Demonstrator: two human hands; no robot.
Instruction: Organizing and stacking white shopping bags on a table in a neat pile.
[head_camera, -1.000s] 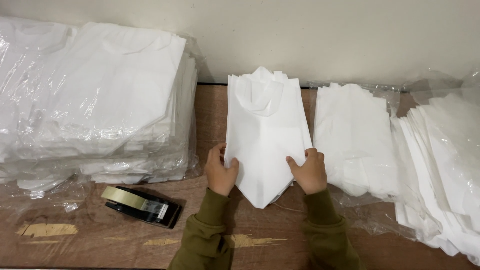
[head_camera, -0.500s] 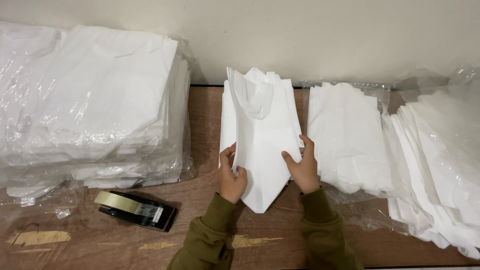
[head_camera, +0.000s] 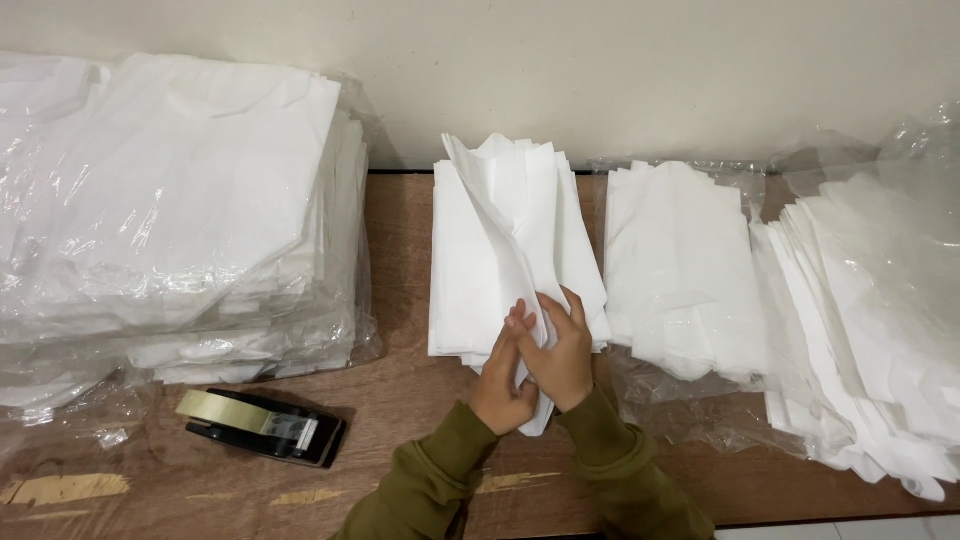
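Now folded shut, white bag (head_camera: 505, 240), left hand (head_camera: 503, 377), right hand (head_camera: 560, 355), fingers pinching it together

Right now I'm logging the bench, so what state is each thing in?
White garment: folded lengthwise, pinched at its lower end.
Left hand: closed on the garment.
Right hand: closed on the garment.
Wrapped stack: flat, in clear plastic.
Tape dispenser: on the table, untouched.
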